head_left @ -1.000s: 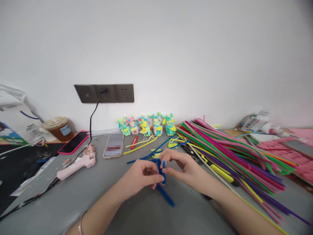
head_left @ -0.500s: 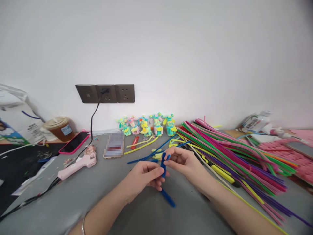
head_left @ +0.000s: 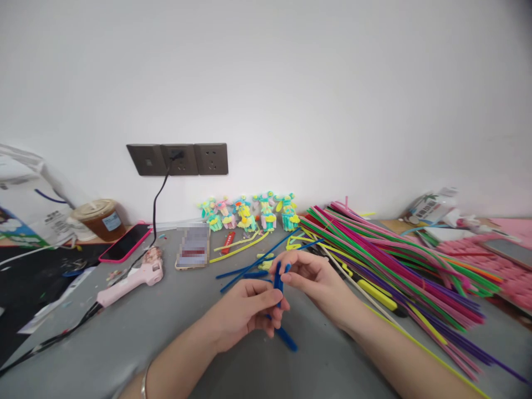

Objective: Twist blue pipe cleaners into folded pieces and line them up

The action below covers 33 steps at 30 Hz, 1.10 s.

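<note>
Between my two hands is a bent blue pipe cleaner (head_left: pixel 278 284). My left hand (head_left: pixel 252 306) pinches its lower part between thumb and fingers. At its top end, the thumb and index finger of my right hand (head_left: pixel 310 275) close on it. Below my left hand, a straight blue pipe cleaner piece (head_left: pixel 287 338) shows; whether it joins the held one is hidden. Just beyond my hands lie long blue pipe cleaners (head_left: pixel 245 270) and short yellow pieces (head_left: pixel 265 262). Several small colourful pipe cleaner figures (head_left: pixel 247 214) stand along the wall.
Right of my hands spreads a large bundle of coloured pipe cleaners (head_left: pixel 386 252), with yellow-handled pliers or cutters (head_left: pixel 378 295) partly under it. Leftward lie a pink glue gun (head_left: pixel 131 282) with its cord, two phones (head_left: pixel 125 244) and a drink cup (head_left: pixel 101 218).
My left hand has shifted slightly, its fingers now higher on the blue pipe cleaner and covering more of the lower piece. My right hand keeps its pinch at the top.
</note>
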{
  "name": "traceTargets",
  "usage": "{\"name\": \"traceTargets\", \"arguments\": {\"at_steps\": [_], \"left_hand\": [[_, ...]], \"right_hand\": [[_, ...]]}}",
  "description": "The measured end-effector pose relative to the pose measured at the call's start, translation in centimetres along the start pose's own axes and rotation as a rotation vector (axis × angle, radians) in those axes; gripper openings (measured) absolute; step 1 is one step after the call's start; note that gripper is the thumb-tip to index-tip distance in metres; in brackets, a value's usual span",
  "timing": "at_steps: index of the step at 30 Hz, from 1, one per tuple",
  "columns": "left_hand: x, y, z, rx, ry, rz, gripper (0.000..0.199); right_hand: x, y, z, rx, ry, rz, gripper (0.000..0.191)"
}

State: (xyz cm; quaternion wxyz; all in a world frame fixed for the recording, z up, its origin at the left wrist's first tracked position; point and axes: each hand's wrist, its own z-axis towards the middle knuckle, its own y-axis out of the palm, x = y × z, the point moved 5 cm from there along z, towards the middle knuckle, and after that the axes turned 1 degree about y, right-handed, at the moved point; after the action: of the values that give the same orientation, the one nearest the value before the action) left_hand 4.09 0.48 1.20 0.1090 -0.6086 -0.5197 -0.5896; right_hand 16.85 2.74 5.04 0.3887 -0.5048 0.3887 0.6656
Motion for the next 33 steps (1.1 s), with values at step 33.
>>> {"name": "traceTargets", "arguments": {"at_steps": [33], "left_hand": [[1.8, -1.2, 0.0, 0.187, 0.208, 0.259, 0.024]], "right_hand": [[-1.3, 0.1, -0.2, 0.025, -0.164, -0.292, 0.013]]}}
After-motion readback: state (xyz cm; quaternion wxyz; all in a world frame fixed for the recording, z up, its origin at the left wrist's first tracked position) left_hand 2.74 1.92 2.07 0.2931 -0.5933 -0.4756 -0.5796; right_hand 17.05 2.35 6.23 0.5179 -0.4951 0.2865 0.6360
